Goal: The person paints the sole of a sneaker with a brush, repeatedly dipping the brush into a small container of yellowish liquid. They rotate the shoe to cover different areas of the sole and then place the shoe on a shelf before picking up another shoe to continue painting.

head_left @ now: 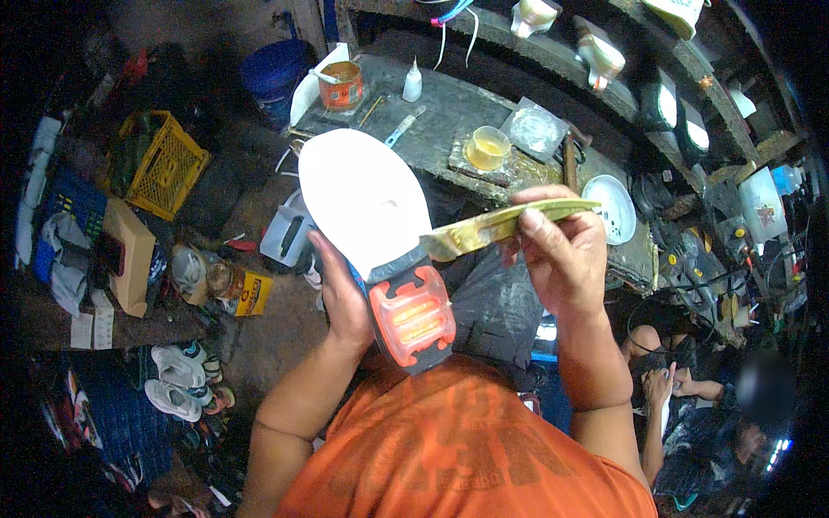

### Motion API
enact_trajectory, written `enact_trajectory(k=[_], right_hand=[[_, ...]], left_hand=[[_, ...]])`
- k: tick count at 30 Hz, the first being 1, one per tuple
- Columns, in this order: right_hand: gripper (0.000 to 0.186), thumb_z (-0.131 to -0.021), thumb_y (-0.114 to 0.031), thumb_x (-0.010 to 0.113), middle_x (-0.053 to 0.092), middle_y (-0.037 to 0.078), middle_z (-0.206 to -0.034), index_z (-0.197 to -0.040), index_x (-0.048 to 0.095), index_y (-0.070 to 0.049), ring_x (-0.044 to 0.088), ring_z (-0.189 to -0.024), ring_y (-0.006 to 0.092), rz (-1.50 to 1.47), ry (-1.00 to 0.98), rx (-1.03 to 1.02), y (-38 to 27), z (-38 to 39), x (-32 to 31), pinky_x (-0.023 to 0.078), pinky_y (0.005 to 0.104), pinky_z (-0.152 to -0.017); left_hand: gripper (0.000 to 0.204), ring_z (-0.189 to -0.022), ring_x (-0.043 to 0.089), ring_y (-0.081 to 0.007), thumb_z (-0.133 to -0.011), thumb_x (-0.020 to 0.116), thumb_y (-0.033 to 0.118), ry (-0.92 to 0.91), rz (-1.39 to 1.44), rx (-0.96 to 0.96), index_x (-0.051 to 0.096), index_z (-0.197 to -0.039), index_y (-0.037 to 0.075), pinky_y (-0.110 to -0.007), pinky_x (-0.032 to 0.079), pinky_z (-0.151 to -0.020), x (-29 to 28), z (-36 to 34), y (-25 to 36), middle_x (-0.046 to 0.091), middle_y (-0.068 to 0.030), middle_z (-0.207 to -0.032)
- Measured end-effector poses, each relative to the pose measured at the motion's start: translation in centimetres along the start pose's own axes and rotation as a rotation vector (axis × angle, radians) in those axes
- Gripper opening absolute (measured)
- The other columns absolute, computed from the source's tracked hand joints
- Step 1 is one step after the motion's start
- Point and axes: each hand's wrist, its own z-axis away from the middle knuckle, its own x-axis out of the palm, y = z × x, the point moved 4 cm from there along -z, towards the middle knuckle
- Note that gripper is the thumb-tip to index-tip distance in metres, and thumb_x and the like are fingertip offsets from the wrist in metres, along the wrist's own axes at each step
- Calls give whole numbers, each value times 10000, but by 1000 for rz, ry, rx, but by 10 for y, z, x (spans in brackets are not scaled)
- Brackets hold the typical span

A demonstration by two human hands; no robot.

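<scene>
My left hand [341, 293] is closed around the side of a shoe sole [363, 194] held upright in front of my chest. Its wide front part is bright white. A dark band crosses the middle, and the heel end [413, 315] is orange and clear, ribbed, with black edges. Between the thumb and fingers of my right hand [561, 246] is a flat yellowish brush [484, 229], stained and stiff-looking. The brush's broad end meets the sole's right edge near the dark band; whether it touches I cannot tell.
On the dark workbench [380, 78] beyond stand a cup of amber liquid [488, 148], an orange can [342, 86], a small white bottle [413, 82] and a white plate [610, 207]. A yellow crate [168, 164] and several shoes [177, 380] lie left. Another person [682, 388] sits at right.
</scene>
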Motion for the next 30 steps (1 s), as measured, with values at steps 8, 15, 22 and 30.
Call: enact_trajectory(k=[8, 15, 22, 30], right_hand=[[222, -914, -81, 730, 714, 80, -956, -1098, 686, 34, 661, -784, 112, 302, -37, -100, -21, 13, 23, 522, 241, -692], [270, -837, 77, 728, 725, 138, -943, -1101, 682, 46, 679, -785, 196, 663, -79, -561, -46, 18, 31, 521, 292, -684], [249, -825, 86, 723, 717, 164, -899, -1067, 680, 46, 678, -703, 228, 738, -207, -636, -51, 20, 37, 525, 315, -613], [247, -818, 81, 730, 718, 159, -875, -1057, 678, 47, 687, -697, 240, 743, -205, -643, -50, 24, 37, 530, 321, -604]], left_hand=[[890, -1175, 600, -282, -983, 163, 741, -16, -126, 146, 436, -1412, 10, -439, 501, -1015, 4, 18, 12, 575, -161, -1314], [846, -1195, 601, -310, -999, 144, 669, -208, -197, 256, 369, -1451, -10, -466, 469, -1051, 2, 27, 21, 543, -207, -1355], [1000, -1202, 594, -304, -929, 67, 800, -83, 73, 70, 394, -1454, 14, -464, 485, -1045, -3, 27, 3, 553, -183, -1355], [726, -1230, 587, -346, -1051, 195, 515, -150, -520, 435, 279, -1490, -58, -472, 409, -1105, -10, 30, 5, 518, -261, -1377]])
